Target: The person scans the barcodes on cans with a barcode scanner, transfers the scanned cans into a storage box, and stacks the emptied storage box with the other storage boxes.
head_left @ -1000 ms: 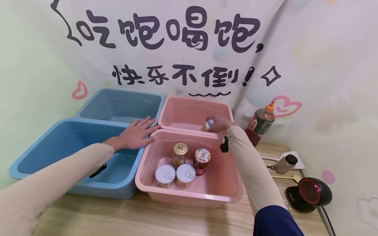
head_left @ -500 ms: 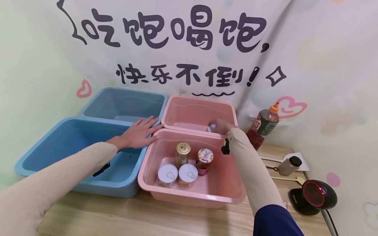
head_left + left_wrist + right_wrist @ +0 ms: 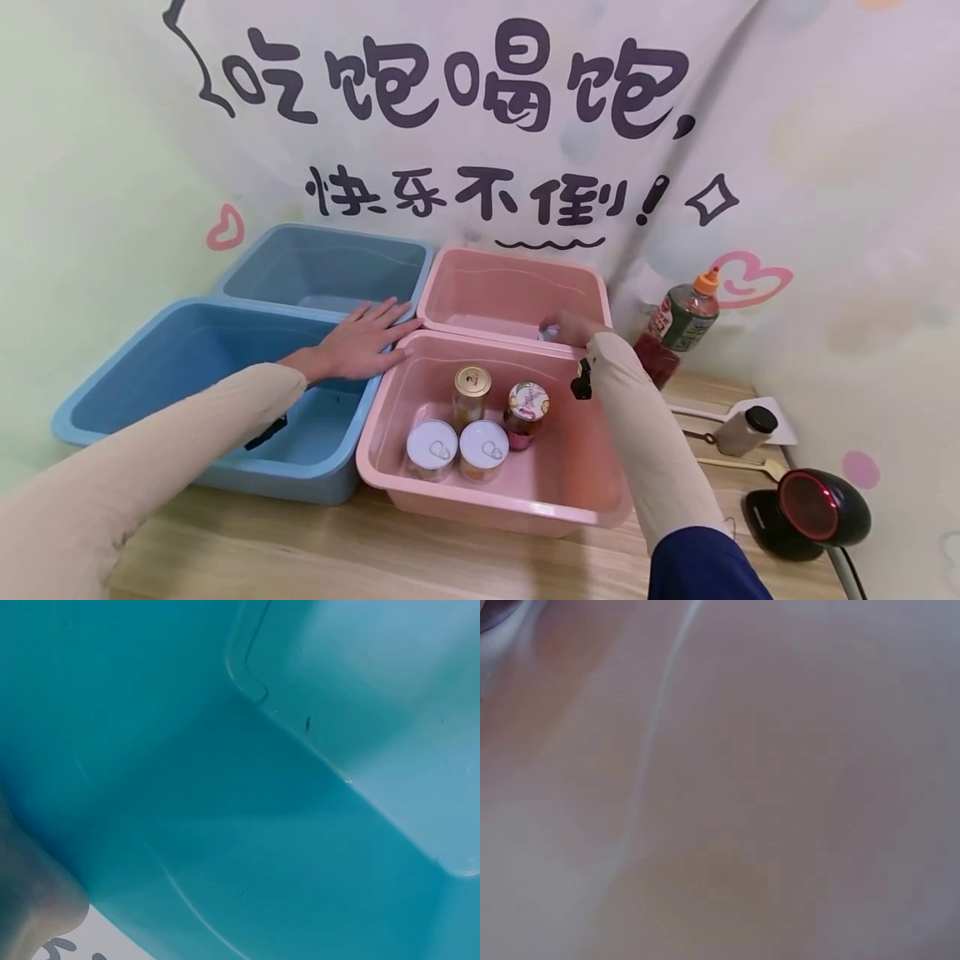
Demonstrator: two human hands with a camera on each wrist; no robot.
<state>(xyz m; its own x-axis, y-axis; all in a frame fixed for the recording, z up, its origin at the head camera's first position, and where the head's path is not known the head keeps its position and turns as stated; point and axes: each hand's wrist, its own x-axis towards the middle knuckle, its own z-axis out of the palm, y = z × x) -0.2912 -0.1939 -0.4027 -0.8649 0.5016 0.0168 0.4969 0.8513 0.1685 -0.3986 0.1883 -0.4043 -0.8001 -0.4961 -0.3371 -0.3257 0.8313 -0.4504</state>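
My right hand (image 3: 573,327) reaches into the rear pink tub (image 3: 517,262) and grips a can (image 3: 549,332), of which only part of the pale lid shows. The tub's front rim and the hand hide the rest. My left hand (image 3: 358,343) lies with fingers spread over the rims where the blue and pink tubs meet. In the front pink tub (image 3: 495,502) stand two cans with white pull-tab lids (image 3: 432,448), a gold-topped can (image 3: 472,387) and a jar with a patterned lid (image 3: 528,408).
A front blue tub (image 3: 225,475) and a rear blue tub (image 3: 322,235) stand at left. To the right are an orange-capped bottle (image 3: 686,317), a small black-capped bottle (image 3: 746,429), utensils and a black scanner-like device (image 3: 813,508). A printed cloth hangs behind.
My right hand has lowered the can deeper into the rear pink tub, so less of it shows. The left hand stays on the rims. The whole head view has shifted slightly.
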